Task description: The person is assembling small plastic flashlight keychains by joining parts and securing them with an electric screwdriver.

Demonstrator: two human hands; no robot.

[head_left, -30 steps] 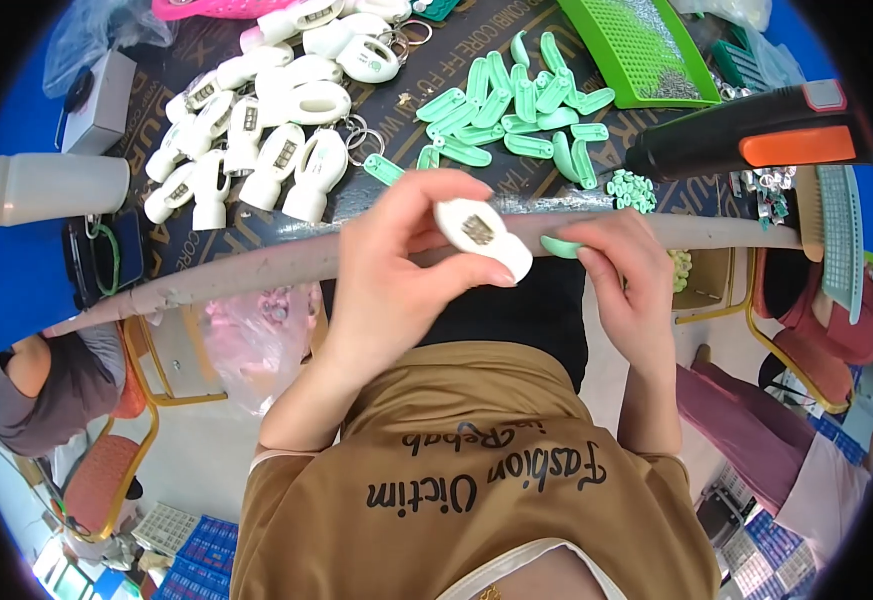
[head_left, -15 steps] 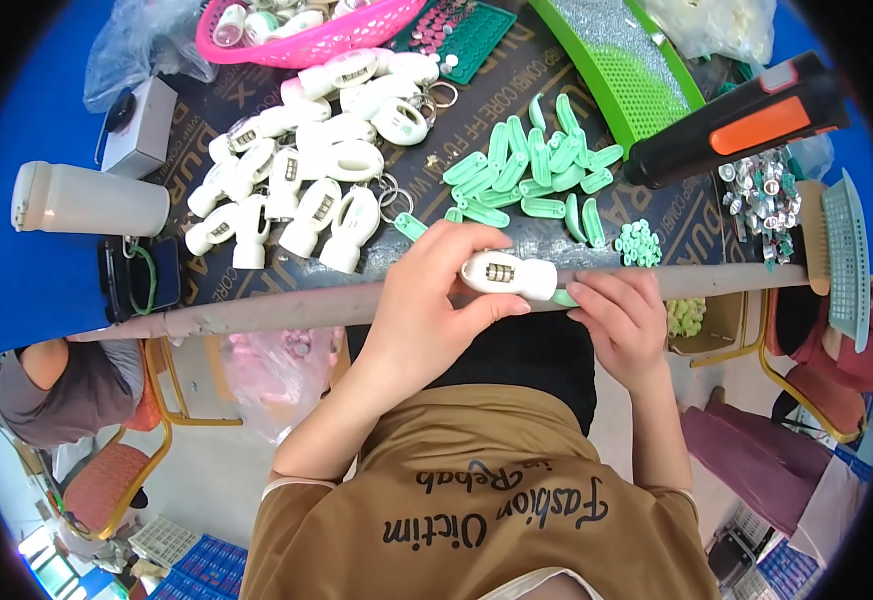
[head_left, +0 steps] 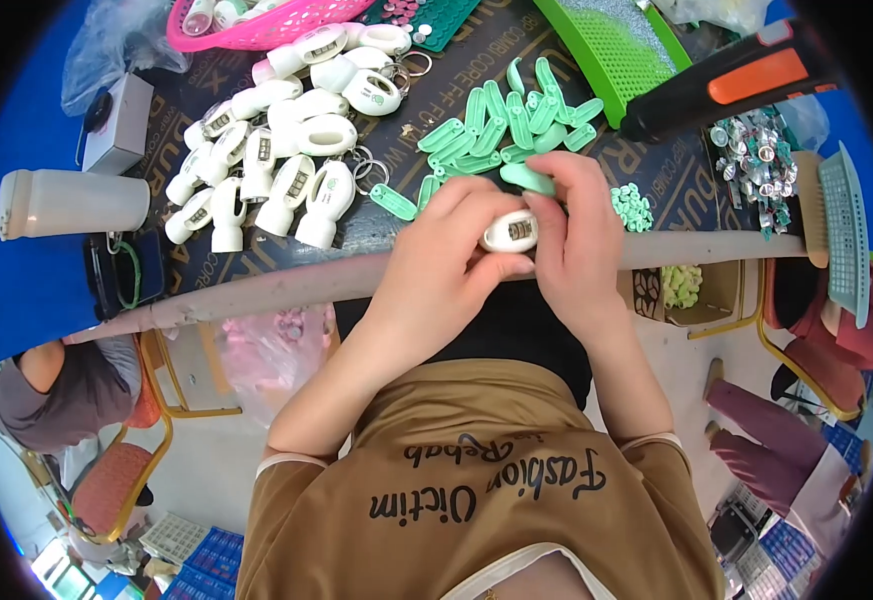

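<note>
A white plastic keyring housing (head_left: 496, 238), with a slot holding small metal parts, sits between the fingers and thumb of my left hand (head_left: 436, 262). My right hand (head_left: 581, 235) is against its right side, its thumb and fingers closed. A mint-green oval plastic piece (head_left: 527, 179) is held at the fingertips of my right hand. Just beyond lie loose mint-green oval pieces (head_left: 496, 125). To the left rests a pile of similar white housings (head_left: 296, 130), some with metal key rings (head_left: 368, 168).
Small green parts (head_left: 632, 207) lie right of my hands, near metallic pieces (head_left: 753, 165). A black and orange tool (head_left: 726, 85) reaches over the table beside a green tray (head_left: 611, 60). A pink basket (head_left: 256, 35), white bottle (head_left: 71, 204) and white box (head_left: 119, 125) stand left.
My right hand has lifted to the far side of the housing with the green piece at its fingertips. The housing has turned in my left hand. The whole view has shifted slightly.
</note>
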